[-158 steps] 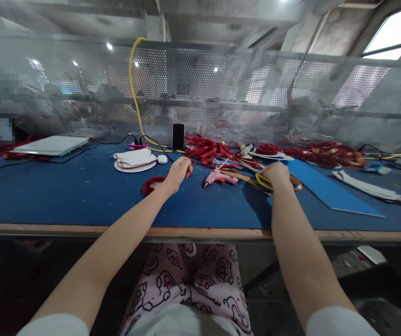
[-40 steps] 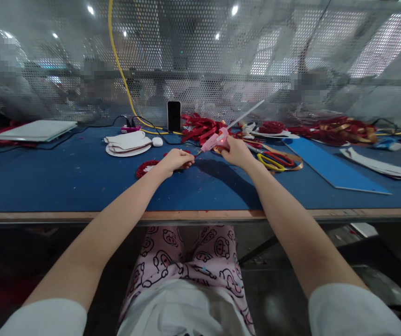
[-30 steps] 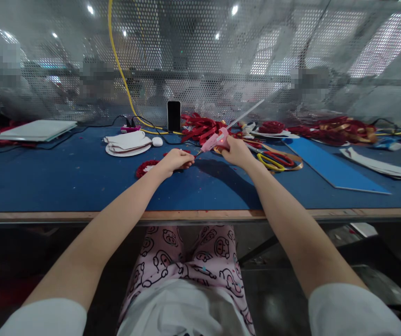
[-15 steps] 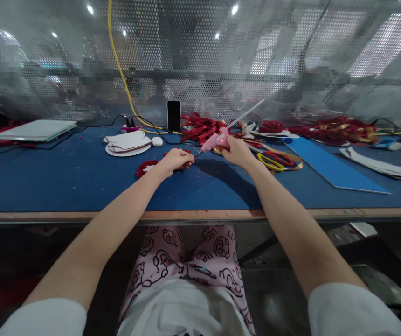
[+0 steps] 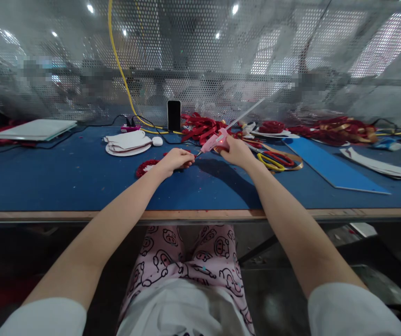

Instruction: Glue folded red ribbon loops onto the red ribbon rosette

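Note:
My right hand is closed around a pink glue gun, whose red light is on. A long translucent glue stick juts up from its back end. The nozzle points left and meets the fingertips of my left hand. Those fingers are pinched on a small piece of red ribbon, mostly hidden by the hand. Partly behind my left wrist lies a round dark-red ribbon piece with a white middle.
White card pieces and a white earphone case lie left, with a phone upright behind. Right are yellow-and-red-handled scissors, a blue board and white strips. Red ribbons lie along the perforated metal screen.
Hardly anything differs. The glue gun and both hands stay in almost the same place, with the nozzle still at my left fingertips.

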Demonstrator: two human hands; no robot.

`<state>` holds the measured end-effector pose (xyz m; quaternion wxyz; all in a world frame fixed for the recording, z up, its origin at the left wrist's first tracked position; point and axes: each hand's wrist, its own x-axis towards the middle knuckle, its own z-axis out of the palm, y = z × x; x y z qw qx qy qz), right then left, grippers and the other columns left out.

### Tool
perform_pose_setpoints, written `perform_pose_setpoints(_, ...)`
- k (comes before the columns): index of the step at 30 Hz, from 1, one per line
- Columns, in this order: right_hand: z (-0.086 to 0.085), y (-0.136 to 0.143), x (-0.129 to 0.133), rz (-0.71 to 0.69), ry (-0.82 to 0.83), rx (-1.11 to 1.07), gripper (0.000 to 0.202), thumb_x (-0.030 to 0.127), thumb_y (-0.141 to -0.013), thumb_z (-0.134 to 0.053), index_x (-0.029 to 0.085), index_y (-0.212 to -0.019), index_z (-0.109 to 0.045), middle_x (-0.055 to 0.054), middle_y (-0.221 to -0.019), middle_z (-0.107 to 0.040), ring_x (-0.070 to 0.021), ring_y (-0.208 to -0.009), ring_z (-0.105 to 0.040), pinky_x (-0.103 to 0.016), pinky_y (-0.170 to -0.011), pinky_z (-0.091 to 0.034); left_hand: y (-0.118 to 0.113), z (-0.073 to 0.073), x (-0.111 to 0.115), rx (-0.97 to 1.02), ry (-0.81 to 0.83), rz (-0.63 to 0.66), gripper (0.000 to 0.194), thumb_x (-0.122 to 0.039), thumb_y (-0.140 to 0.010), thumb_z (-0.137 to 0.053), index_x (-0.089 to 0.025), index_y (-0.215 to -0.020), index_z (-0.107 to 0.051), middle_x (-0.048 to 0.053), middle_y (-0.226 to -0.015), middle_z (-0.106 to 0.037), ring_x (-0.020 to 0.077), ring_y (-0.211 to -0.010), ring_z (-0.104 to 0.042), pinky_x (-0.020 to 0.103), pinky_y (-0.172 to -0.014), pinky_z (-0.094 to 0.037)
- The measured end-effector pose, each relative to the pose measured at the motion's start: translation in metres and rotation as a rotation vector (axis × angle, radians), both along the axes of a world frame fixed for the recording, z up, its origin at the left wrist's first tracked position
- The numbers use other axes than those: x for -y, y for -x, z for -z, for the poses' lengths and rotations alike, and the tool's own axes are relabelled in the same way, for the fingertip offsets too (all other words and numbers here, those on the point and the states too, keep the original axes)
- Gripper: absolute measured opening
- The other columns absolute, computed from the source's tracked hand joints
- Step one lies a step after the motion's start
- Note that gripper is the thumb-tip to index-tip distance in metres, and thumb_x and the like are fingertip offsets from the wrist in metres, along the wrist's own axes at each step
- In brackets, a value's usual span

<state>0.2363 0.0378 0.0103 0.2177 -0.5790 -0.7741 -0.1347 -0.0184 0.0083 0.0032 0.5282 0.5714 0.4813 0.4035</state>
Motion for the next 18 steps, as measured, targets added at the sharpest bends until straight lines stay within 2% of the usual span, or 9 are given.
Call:
perform_pose_setpoints(6,-0.001,-0.004,-0.002,-0.026,0.051,0.003,0.034,0.039,-0.086,-0.065,0.011,-0.105,-0.065,-0.02,-0.103,-0.073,-0.0323,-0.091,-0.068,-0.036,-0.074,-0.046,0.0,0.0,0.001,0.0,-0.103,0.026,0.009,-0.023,-0.082,-0.075,-0.014,-0.084,-0.075,0.007,-0.086,-0.075,0.0105,-0.068,-0.061,0.025,-0.069,-0.052)
perform_pose_setpoints(10,0.003,-0.01,-0.007,-0.145,0.125,-0.006,0.026,0.027,-0.084,-0.061,0.013,-0.103,-0.07,-0.016,-0.105,-0.075,-0.0276,-0.092,-0.067,-0.033,-0.08,-0.046,0.001,0.0,0.002,-0.044,-0.275,0.019,0.016,-0.027,-0.083,-0.076,-0.015,-0.092,-0.078,0.006,-0.083,-0.074,0.0109,-0.067,-0.058,0.025,-0.065,-0.046)
perform_pose_setpoints(12,0.004,-0.013,-0.008,-0.204,0.19,0.001,0.021,0.024,-0.083,-0.059,0.016,-0.097,-0.073,-0.011,-0.099,-0.076,-0.0239,-0.086,-0.067,-0.031,-0.077,-0.045,0.001,0.0,0.003,-0.051,-0.354,-0.011,0.018,-0.028,-0.083,-0.077,-0.015,-0.095,-0.08,0.005,-0.08,-0.074,0.0115,-0.067,-0.057,0.026,-0.066,-0.046)
perform_pose_setpoints(15,0.0,-0.016,-0.004,-0.207,0.318,0.021,0.016,0.032,-0.081,-0.065,0.02,-0.084,-0.075,-0.005,-0.085,-0.075,-0.0197,-0.075,-0.064,-0.029,-0.069,-0.042,0.0,0.0,0.002,-0.007,-0.435,-0.06,0.019,-0.031,-0.082,-0.078,-0.017,-0.095,-0.081,0.005,-0.084,-0.075,0.0129,-0.072,-0.058,0.027,-0.071,-0.047)
perform_pose_setpoints(18,-0.009,-0.014,0.003,-0.17,0.295,-0.047,0.028,0.048,-0.08,-0.07,0.02,-0.075,-0.076,-0.005,-0.075,-0.072,-0.0195,-0.074,-0.063,-0.028,-0.068,-0.041,-0.001,0.0,0.001,0.041,-0.498,-0.078,0.022,-0.035,-0.081,-0.08,-0.018,-0.094,-0.082,0.005,-0.084,-0.076,0.0125,-0.07,-0.056,0.027,-0.068,-0.045)
